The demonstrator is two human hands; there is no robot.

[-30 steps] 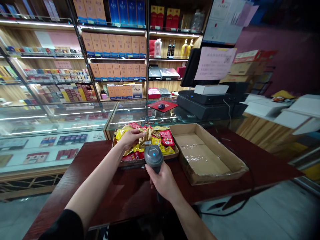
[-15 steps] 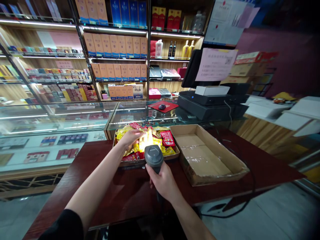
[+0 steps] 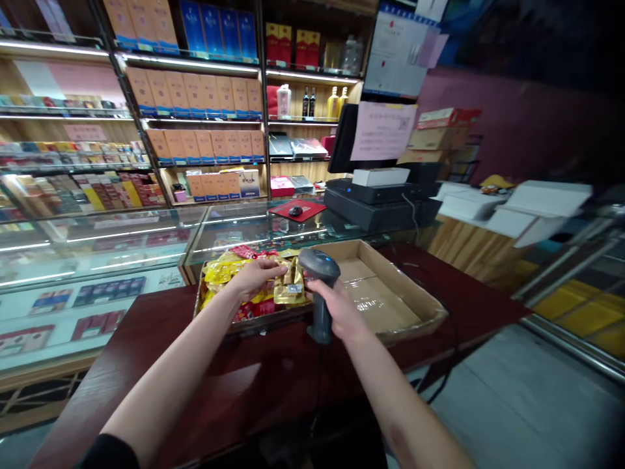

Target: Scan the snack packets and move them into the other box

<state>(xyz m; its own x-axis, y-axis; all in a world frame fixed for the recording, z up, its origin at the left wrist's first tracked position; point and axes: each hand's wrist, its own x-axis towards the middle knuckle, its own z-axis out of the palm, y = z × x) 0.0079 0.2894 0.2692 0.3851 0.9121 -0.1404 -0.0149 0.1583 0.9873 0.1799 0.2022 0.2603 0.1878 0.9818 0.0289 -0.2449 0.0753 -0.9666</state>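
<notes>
In the head view, the left hand (image 3: 250, 280) reaches over a shallow cardboard tray (image 3: 244, 325) heaped with yellow and red packets (image 3: 219, 271). Its thumb and forefinger are closed together at the upper left edge of a gold packet (image 3: 288, 297), which stands tilted up at the tray's right end, its pale label (image 3: 293, 288) turned towards the viewer. The right hand (image 3: 346, 311) has its fingers wrapped around the neck of a dark scanner (image 3: 319, 264). Whether those fingertips also touch the gold packet cannot be told, as the scanner hides them.

The change is mostly on the right side: half a second ago the scanner pointed away at the packets and threw a bright glow on them. Now that glow is gone, a blue light shows on its head, and the scanner is swung across, its handle hanging in sight over the counter (image 3: 273, 384). Its head sits just right of the gold packet, in front of a second cardboard box (image 3: 390, 286). By this, the reading of that packet seems to be over, with the packet itself kept in the left fingers.
</notes>
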